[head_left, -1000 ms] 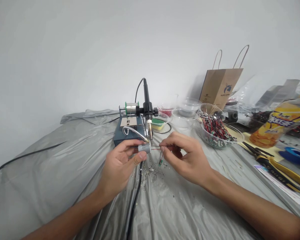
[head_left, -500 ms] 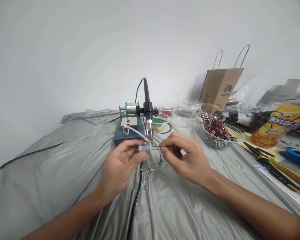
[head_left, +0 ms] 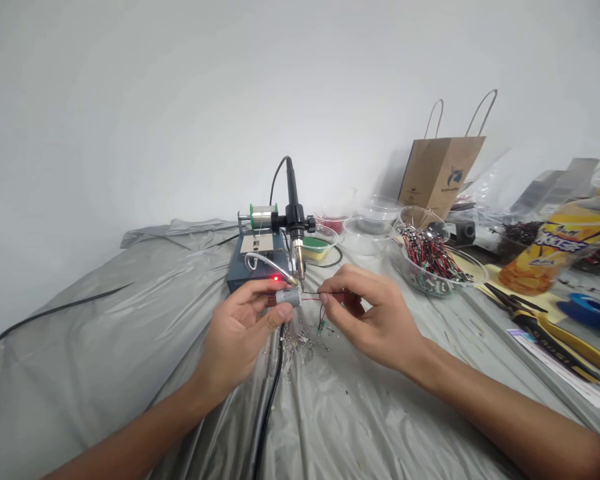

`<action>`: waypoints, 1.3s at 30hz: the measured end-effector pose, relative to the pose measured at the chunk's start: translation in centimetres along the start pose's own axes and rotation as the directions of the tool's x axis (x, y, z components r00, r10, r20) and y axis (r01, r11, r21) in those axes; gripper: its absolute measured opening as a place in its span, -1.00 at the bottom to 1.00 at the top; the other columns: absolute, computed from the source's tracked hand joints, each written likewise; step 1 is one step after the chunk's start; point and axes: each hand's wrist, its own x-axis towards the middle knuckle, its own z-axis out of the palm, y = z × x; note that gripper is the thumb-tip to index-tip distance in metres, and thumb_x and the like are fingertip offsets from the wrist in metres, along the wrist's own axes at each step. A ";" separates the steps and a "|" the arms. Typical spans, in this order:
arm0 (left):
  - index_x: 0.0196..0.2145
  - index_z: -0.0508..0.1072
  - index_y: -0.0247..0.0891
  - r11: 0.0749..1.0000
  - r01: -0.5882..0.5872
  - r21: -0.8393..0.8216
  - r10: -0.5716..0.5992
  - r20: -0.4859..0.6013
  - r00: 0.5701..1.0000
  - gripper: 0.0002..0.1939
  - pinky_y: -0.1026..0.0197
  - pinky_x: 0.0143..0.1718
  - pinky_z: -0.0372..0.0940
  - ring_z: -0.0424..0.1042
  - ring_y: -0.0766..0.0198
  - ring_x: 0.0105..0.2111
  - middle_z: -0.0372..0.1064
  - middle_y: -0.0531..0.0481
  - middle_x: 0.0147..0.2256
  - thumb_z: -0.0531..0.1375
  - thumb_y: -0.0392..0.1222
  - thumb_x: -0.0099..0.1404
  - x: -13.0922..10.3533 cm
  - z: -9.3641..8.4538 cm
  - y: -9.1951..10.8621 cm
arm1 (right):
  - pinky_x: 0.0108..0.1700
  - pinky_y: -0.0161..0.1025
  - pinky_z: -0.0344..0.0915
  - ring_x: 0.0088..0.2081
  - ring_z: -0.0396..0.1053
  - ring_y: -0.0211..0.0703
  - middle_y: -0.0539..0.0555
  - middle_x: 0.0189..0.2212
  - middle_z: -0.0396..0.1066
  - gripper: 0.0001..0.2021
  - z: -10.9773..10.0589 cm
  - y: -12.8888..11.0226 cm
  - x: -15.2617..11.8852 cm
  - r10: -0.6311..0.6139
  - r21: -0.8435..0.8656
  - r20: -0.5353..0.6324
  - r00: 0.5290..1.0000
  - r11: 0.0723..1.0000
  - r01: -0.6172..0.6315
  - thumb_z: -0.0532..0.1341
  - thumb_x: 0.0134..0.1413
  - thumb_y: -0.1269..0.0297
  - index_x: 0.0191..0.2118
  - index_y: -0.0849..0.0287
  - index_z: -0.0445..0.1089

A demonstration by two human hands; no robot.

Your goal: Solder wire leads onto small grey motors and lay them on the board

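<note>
My left hand (head_left: 243, 330) is closed on a small grey cylinder (head_left: 289, 297), held sideways between thumb and fingers. My right hand (head_left: 375, 317) pinches thin black and red wires (head_left: 311, 299) that run to the cylinder's right end. Just above that end is the tip of a soldering iron (head_left: 295, 213), clamped pointing down in a stand. Behind my left hand sits the blue soldering station (head_left: 236, 261), with a red light lit and a solder spool (head_left: 264, 217) on top. A thin metal tube ends close above the cylinder.
Wire clippings (head_left: 300, 340) lie below my hands. To the right are a bowl of red and black wired parts (head_left: 433, 267), a paper bag (head_left: 437, 173), a yellow bottle (head_left: 555, 247), blue tape (head_left: 590, 310) and yellow-handled pliers (head_left: 565, 343). A black cable (head_left: 273, 400) runs toward me.
A red light now shows on the soldering station. Both hands keep their grips, with hardly any movement.
</note>
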 end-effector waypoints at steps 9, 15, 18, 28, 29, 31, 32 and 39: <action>-0.11 0.56 -0.23 1.000 -0.009 0.007 0.009 -0.014 1.000 -0.72 0.36 -0.13 0.48 0.56 0.29 -0.14 0.57 -0.07 -0.12 0.47 -0.20 0.25 0.0 -0.1 0.0 | -0.49 -0.33 0.13 -0.50 0.21 -0.33 0.03 -0.46 0.37 -0.91 0.0 0.0 0.0 -0.003 -0.009 0.002 1.000 1.000 0.003 0.24 0.16 0.48 -0.32 0.26 0.51; -0.11 0.56 -0.21 1.000 -0.005 0.008 0.005 0.000 1.000 -0.73 0.37 -0.14 0.48 0.56 0.30 -0.15 0.57 -0.05 -0.08 0.46 -0.20 0.26 -0.1 0.0 0.1 | -0.50 -0.34 0.13 -0.48 0.24 -0.33 0.04 -0.45 0.38 -0.91 0.2 0.1 0.1 -0.009 -0.007 -0.003 1.000 1.000 0.009 0.24 0.15 0.48 -0.31 0.26 0.51; -0.10 0.56 -0.21 1.000 -0.002 0.011 0.002 -0.007 1.000 -0.73 0.36 -0.13 0.48 0.56 0.29 -0.15 0.56 -0.06 -0.08 0.46 -0.20 0.26 -0.1 0.1 0.1 | -0.49 -0.34 0.14 -0.49 0.22 -0.33 0.03 -0.45 0.37 -0.91 0.1 0.0 0.0 0.004 -0.012 0.001 1.000 1.000 -0.004 0.24 0.16 0.47 -0.31 0.24 0.51; -0.11 0.56 -0.19 1.000 -0.005 0.000 0.005 -0.003 1.000 -0.74 0.36 -0.11 0.48 0.55 0.30 -0.13 0.55 -0.04 -0.07 0.46 -0.20 0.26 0.0 -0.1 -0.1 | -0.48 -0.32 0.14 -0.48 0.22 -0.32 0.04 -0.44 0.38 -0.90 0.2 0.1 0.1 -0.006 -0.015 0.001 1.000 1.000 0.006 0.23 0.18 0.46 -0.31 0.24 0.51; -0.11 0.56 -0.20 1.000 -0.006 0.004 0.006 -0.004 1.000 -0.74 0.36 -0.11 0.48 0.55 0.30 -0.13 0.56 -0.04 -0.07 0.46 -0.20 0.26 0.0 -0.1 -0.1 | -0.49 -0.33 0.14 -0.49 0.21 -0.33 0.04 -0.45 0.38 -0.90 0.2 0.1 0.2 -0.008 -0.016 0.001 1.000 1.000 0.008 0.23 0.18 0.46 -0.31 0.25 0.51; -0.11 0.56 -0.20 1.000 -0.012 0.010 0.012 -0.008 1.000 -0.73 0.37 -0.12 0.48 0.55 0.31 -0.14 0.55 -0.03 -0.08 0.46 -0.20 0.26 0.0 -0.1 0.0 | -0.49 -0.33 0.14 -0.48 0.22 -0.33 0.04 -0.45 0.38 -0.90 0.2 0.0 0.2 -0.010 -0.017 0.001 1.000 1.000 0.011 0.24 0.18 0.46 -0.31 0.25 0.51; -0.11 0.56 -0.20 1.000 -0.012 0.012 0.012 -0.008 1.000 -0.73 0.37 -0.12 0.49 0.55 0.31 -0.15 0.55 -0.03 -0.07 0.46 -0.20 0.26 0.1 0.0 0.0 | -0.49 -0.33 0.14 -0.48 0.23 -0.33 0.04 -0.45 0.38 -0.90 0.1 -0.1 0.2 -0.012 -0.016 -0.001 1.000 1.000 0.012 0.24 0.18 0.46 -0.31 0.25 0.51; -0.10 0.55 -0.18 0.999 -0.009 0.038 0.009 0.002 1.000 -0.75 0.38 -0.14 0.48 0.55 0.34 -0.18 0.56 -0.01 -0.12 0.44 -0.19 0.29 0.1 -0.1 -0.1 | -0.49 -0.34 0.15 -0.46 0.25 -0.32 0.04 -0.45 0.37 -0.90 -0.1 0.0 0.1 -0.023 -0.009 -0.003 1.000 1.000 0.023 0.23 0.16 0.51 -0.31 0.28 0.52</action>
